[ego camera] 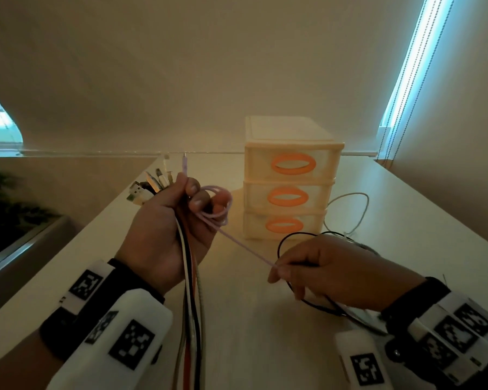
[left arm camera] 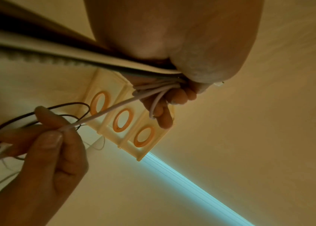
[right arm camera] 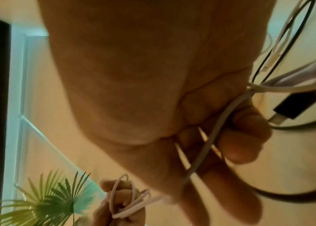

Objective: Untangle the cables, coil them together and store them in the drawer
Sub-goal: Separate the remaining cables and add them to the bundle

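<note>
My left hand (ego camera: pixel 181 209) grips a bundle of cables (ego camera: pixel 190 305) upright over the table, with several plugs (ego camera: pixel 150 184) sticking out above the fist. A pale pink cable (ego camera: pixel 245 249) is looped round the left fingers (left arm camera: pixel 172 97) and runs taut down to my right hand (ego camera: pixel 299 273). The right thumb and forefinger pinch that pink cable (left arm camera: pixel 95 117), and a thin black cable (ego camera: pixel 302 235) also passes through this hand. A black plug (right arm camera: pixel 296 107) lies near the right fingers (right arm camera: pixel 240 146).
A cream three-drawer unit (ego camera: pixel 290 178) with orange handles stands on the table behind the hands, all drawers closed. A white cable (ego camera: pixel 358 209) lies to its right. A wall runs along the right. A green plant (right arm camera: pixel 46 198) stands off the table's left edge (ego camera: pixel 68 263).
</note>
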The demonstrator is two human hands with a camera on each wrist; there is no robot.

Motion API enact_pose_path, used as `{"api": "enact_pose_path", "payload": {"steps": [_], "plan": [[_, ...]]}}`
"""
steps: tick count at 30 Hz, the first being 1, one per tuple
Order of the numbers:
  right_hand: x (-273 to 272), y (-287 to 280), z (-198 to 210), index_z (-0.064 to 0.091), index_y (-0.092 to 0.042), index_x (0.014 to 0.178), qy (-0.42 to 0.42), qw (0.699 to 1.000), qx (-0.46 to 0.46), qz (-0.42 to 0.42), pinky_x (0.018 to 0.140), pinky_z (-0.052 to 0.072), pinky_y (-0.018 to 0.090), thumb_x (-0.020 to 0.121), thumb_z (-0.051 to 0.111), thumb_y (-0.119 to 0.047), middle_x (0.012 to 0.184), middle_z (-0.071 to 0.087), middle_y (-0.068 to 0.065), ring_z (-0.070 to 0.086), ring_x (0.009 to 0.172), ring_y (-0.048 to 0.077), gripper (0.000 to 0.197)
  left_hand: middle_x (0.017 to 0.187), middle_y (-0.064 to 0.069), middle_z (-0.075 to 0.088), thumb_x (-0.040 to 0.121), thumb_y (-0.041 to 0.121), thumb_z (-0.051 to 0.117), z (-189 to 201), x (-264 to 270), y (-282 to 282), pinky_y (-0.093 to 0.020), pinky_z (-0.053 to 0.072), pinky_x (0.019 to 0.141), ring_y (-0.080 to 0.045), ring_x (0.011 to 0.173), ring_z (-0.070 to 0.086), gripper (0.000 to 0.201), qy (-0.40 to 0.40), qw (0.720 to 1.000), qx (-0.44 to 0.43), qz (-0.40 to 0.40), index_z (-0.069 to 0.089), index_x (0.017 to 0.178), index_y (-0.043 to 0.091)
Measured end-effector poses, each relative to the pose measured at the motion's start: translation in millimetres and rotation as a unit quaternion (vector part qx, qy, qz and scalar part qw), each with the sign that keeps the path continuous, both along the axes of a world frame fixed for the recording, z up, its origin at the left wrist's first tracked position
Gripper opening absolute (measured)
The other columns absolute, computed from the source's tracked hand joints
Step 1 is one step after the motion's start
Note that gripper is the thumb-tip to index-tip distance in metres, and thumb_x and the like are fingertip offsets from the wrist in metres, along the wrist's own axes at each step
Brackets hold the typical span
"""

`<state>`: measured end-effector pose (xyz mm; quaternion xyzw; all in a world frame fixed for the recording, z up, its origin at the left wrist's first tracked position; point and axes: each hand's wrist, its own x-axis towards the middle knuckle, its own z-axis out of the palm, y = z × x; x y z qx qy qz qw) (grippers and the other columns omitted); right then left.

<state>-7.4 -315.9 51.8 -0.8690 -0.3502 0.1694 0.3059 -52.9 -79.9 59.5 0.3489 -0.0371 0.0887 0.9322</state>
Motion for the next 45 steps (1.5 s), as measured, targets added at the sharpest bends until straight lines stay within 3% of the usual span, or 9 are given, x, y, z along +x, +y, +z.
{"api": "enact_pose_path", "payload": {"steps": [6, 10, 14, 17, 22, 25, 30, 42, 45], "plan": [[15.5, -7.3, -3.0, 0.067, -0.02, 0.074, -0.114, 0.979, -0.005, -0.171, 0.058, 0.051, 0.029, 0.102, 0.043, -0.049, 0.061, 0.062, -0.004, 0.056, 0.052, 0.007, 0.047, 0.055, 0.0, 0.045, 0.112, 0.034, 0.031, 3.1, -1.7, 12.5, -0.026, 0.054, 0.065, -0.017, 0.062, 0.058, 0.043, -0.095, 0.984, -0.004, -0.154, 0.048, 0.079, 0.014], [23.4, -10.7, -0.1, 0.071, -0.018, 0.074, -0.098, 0.964, 0.136, -0.206, 0.047, 0.046, 0.024, 0.095, 0.063, -0.043, 0.055, 0.056, 0.0, 0.049, 0.046, 0.008, 0.033, 0.049, -0.001, 0.038, 0.102, 0.033, 0.052, -2.1, -8.4, 0.4, -0.027, 0.042, 0.047, -0.019, 0.044, 0.045, 0.036, -0.03, 0.955, 0.19, -0.224, 0.044, 0.071, 0.015], [12.4, 0.9, -5.1, 0.067, -0.024, 0.074, -0.244, 0.917, 0.236, -0.211, 0.05, 0.04, 0.015, 0.086, 0.073, -0.045, 0.051, 0.055, -0.013, 0.05, 0.049, 0.006, 0.024, 0.064, -0.023, 0.061, 0.099, 0.029, 0.054, -7.1, -18.9, -23.3, -0.036, 0.045, 0.057, -0.034, 0.058, 0.06, 0.041, 0.043, 0.893, 0.386, -0.228, 0.056, 0.062, 0.011], [-5.7, 11.6, -2.0, 0.072, -0.027, 0.083, -0.239, 0.915, 0.298, -0.128, 0.052, 0.042, 0.014, 0.088, 0.072, -0.037, 0.059, 0.061, -0.014, 0.055, 0.051, 0.009, 0.011, 0.089, -0.023, 0.073, 0.103, 0.026, 0.041, -4.5, -17.2, -31.7, -0.037, 0.058, 0.072, -0.033, 0.081, 0.072, 0.054, 0.082, 0.941, 0.296, -0.14, 0.069, 0.06, 0.011], [-17.5, 28.4, -19.2, 0.063, -0.041, 0.129, -0.086, 0.986, 0.133, 0.05, 0.069, 0.058, 0.022, 0.1, 0.06, -0.025, 0.092, 0.072, -0.017, 0.069, 0.071, 0.007, 0.033, 0.105, -0.024, 0.073, 0.104, 0.033, 0.038, -4.5, -4.2, -26.2, -0.042, 0.058, 0.088, -0.032, 0.102, 0.073, 0.041, 0.076, 0.992, 0.09, -0.041, 0.044, 0.072, 0.01], [-12.4, 27.4, -19.6, 0.067, -0.042, 0.106, -0.126, 0.985, 0.115, -0.013, 0.07, 0.057, 0.026, 0.099, 0.057, -0.038, 0.083, 0.069, -0.018, 0.065, 0.072, 0.003, 0.013, 0.073, -0.009, 0.057, 0.105, 0.033, 0.042, -3.6, -3.0, -21.7, -0.031, 0.058, 0.076, -0.025, 0.075, 0.066, 0.042, 0.079, 0.997, -0.009, -0.023, 0.048, 0.07, 0.01], [-7.5, 20.0, -14.4, 0.059, -0.031, 0.072, -0.18, 0.979, 0.068, -0.069, 0.057, 0.042, 0.02, 0.092, 0.059, -0.054, 0.067, 0.059, -0.012, 0.054, 0.062, 0.004, 0.031, 0.065, -0.002, 0.041, 0.106, 0.032, 0.041, -6.5, 0.3, -16.1, -0.025, 0.049, 0.056, -0.019, 0.056, 0.047, 0.042, 0.064, 0.998, 0.016, -0.011, 0.049, 0.069, 0.012], [9.7, -2.7, -13.1, 0.066, -0.033, 0.085, -0.059, 0.998, 0.017, -0.021, 0.066, 0.059, 0.028, 0.097, 0.06, -0.037, 0.08, 0.071, -0.015, 0.067, 0.068, 0.011, 0.014, 0.065, 0.003, 0.03, 0.107, 0.031, 0.039, 2.0, 0.0, 1.5, -0.022, 0.037, 0.05, -0.013, 0.053, 0.034, 0.041, 0.027, 1.0, -0.011, -0.009, 0.044, 0.07, 0.015], [9.6, -2.0, -7.0, 0.072, -0.031, 0.09, -0.07, 0.989, 0.131, -0.018, 0.068, 0.058, 0.027, 0.097, 0.064, -0.021, 0.085, 0.075, -0.01, 0.067, 0.07, 0.01, 0.014, 0.065, 0.004, 0.029, 0.107, 0.031, 0.038, 7.0, -1.3, 8.2, -0.021, 0.036, 0.05, -0.012, 0.053, 0.033, 0.041, 0.012, 1.0, -0.01, -0.016, 0.044, 0.07, 0.016]]}}
